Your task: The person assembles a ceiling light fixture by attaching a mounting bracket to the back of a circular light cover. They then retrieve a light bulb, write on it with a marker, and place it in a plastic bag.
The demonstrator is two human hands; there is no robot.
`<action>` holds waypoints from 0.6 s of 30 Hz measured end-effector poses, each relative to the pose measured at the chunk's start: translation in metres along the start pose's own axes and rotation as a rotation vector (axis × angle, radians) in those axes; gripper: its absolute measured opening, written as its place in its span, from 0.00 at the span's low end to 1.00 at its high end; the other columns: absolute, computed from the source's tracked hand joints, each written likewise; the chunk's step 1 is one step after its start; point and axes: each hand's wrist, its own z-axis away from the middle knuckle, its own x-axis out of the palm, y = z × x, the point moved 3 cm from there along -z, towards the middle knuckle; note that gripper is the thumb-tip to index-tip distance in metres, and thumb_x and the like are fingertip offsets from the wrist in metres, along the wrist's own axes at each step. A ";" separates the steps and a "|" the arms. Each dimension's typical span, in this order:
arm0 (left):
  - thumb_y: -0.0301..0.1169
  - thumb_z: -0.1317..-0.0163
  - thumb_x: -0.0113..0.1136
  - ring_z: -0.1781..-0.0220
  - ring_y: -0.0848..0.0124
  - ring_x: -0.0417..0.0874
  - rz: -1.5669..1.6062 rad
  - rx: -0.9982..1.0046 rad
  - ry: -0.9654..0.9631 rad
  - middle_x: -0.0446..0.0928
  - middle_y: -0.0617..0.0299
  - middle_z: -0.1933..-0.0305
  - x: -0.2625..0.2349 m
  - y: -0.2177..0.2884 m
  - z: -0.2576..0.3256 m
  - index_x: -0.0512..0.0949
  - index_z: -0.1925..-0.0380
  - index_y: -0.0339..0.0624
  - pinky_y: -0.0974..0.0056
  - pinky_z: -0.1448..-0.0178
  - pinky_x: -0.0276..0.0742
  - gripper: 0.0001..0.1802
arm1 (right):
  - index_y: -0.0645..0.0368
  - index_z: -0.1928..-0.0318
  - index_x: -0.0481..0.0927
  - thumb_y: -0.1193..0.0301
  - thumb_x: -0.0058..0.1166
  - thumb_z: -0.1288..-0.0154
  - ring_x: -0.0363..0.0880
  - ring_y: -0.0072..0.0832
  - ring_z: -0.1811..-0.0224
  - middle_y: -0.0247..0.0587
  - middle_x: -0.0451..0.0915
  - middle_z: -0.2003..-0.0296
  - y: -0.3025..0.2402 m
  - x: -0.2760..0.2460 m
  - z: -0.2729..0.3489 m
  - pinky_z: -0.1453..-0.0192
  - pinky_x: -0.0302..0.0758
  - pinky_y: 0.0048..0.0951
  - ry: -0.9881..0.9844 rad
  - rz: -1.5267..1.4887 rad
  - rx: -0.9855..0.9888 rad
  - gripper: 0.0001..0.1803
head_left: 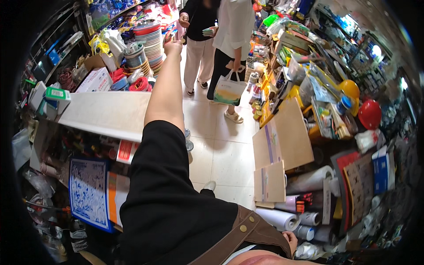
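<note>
My left arm reaches straight ahead, bare below a black sleeve. At its end my left hand (173, 46) is raised near the stacked reels of tubing or cable (149, 42); its fingers look curled, and whatever they may hold is hidden. Low on the right, my right hand (290, 240) shows beside my brown strap (236, 232), mostly hidden by my body. It is nearest the white rolls (278, 218) leaning there. Two people stand ahead in the aisle. One, in a white shirt (234, 26), carries a pale tote bag (229, 90); the other holds a small stack (207, 32).
On the left runs a white counter (106, 110), with a blue-framed panel (88, 194) below it. Flat boards (282, 137) lean at the right of the tiled aisle (216, 154). Beyond them are crammed shelves, a red helmet (369, 115) and a yellow helmet (349, 89).
</note>
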 end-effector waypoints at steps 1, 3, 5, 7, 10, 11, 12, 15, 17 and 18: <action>0.31 0.47 0.64 0.90 0.78 0.62 -0.039 0.021 0.094 0.69 0.68 0.85 -0.018 -0.015 -0.040 0.78 0.78 0.42 0.68 0.86 0.55 0.06 | 0.65 0.60 0.76 0.73 0.50 0.35 0.74 0.17 0.73 0.35 0.79 0.72 -0.016 0.000 -0.032 0.67 0.72 0.19 -0.042 0.046 -0.020 0.07; 0.31 0.47 0.64 0.80 0.73 0.70 -0.041 0.002 0.081 0.75 0.63 0.78 0.006 -0.042 -0.077 0.80 0.74 0.41 0.66 0.75 0.64 0.06 | 0.65 0.59 0.76 0.73 0.51 0.35 0.74 0.17 0.71 0.35 0.79 0.72 -0.052 0.026 -0.067 0.65 0.71 0.19 -0.165 0.042 -0.022 0.08; 0.33 0.49 0.65 0.66 0.64 0.82 -0.031 -0.085 0.007 0.82 0.54 0.67 0.071 -0.051 -0.081 0.83 0.71 0.41 0.61 0.58 0.76 0.08 | 0.65 0.58 0.76 0.72 0.53 0.35 0.74 0.18 0.69 0.35 0.79 0.70 -0.086 0.049 -0.077 0.63 0.71 0.20 -0.165 0.048 0.025 0.09; 0.33 0.50 0.67 0.69 0.67 0.82 -0.100 0.059 0.122 0.82 0.56 0.71 0.047 -0.061 -0.137 0.83 0.72 0.41 0.62 0.63 0.76 0.08 | 0.65 0.58 0.76 0.71 0.53 0.35 0.74 0.18 0.68 0.36 0.79 0.69 -0.121 0.066 -0.119 0.62 0.72 0.20 -0.281 0.057 0.009 0.10; 0.35 0.51 0.67 0.69 0.66 0.82 -0.075 0.005 0.089 0.81 0.55 0.71 0.078 -0.091 -0.162 0.83 0.73 0.39 0.63 0.62 0.76 0.11 | 0.64 0.57 0.76 0.72 0.53 0.35 0.74 0.18 0.68 0.36 0.79 0.69 -0.150 0.082 -0.146 0.62 0.72 0.19 -0.189 0.031 0.128 0.10; 0.36 0.51 0.67 0.69 0.65 0.82 -0.036 -0.038 0.050 0.81 0.55 0.72 0.106 -0.090 -0.155 0.82 0.73 0.38 0.62 0.62 0.76 0.12 | 0.64 0.57 0.76 0.72 0.52 0.35 0.75 0.18 0.68 0.36 0.79 0.69 -0.152 0.084 -0.147 0.62 0.72 0.19 -0.130 0.034 0.155 0.10; 0.35 0.50 0.66 0.71 0.65 0.81 -0.119 0.036 0.103 0.81 0.55 0.74 0.092 -0.091 -0.174 0.82 0.74 0.36 0.63 0.62 0.75 0.11 | 0.64 0.57 0.76 0.72 0.52 0.35 0.75 0.17 0.68 0.36 0.79 0.69 -0.152 0.085 -0.161 0.62 0.71 0.18 -0.158 0.015 0.144 0.09; 0.33 0.50 0.66 0.72 0.68 0.80 -0.072 0.193 0.172 0.81 0.56 0.74 0.056 -0.104 -0.223 0.81 0.77 0.34 0.64 0.63 0.74 0.11 | 0.65 0.58 0.76 0.72 0.51 0.35 0.75 0.18 0.68 0.36 0.79 0.69 -0.150 0.089 -0.199 0.62 0.72 0.18 -0.243 0.032 0.155 0.09; 0.31 0.50 0.65 0.73 0.70 0.79 -0.088 0.111 0.132 0.80 0.57 0.75 0.107 -0.106 -0.204 0.80 0.78 0.34 0.66 0.65 0.73 0.10 | 0.65 0.58 0.76 0.72 0.51 0.34 0.75 0.18 0.68 0.36 0.79 0.68 -0.155 0.104 -0.189 0.62 0.72 0.19 -0.214 -0.008 0.223 0.09; 0.31 0.50 0.65 0.74 0.71 0.78 -0.011 0.115 0.109 0.80 0.58 0.75 0.109 -0.106 -0.207 0.79 0.79 0.33 0.67 0.66 0.72 0.10 | 0.65 0.58 0.76 0.72 0.51 0.34 0.75 0.18 0.68 0.36 0.79 0.68 -0.157 0.108 -0.193 0.62 0.72 0.19 -0.234 -0.022 0.238 0.09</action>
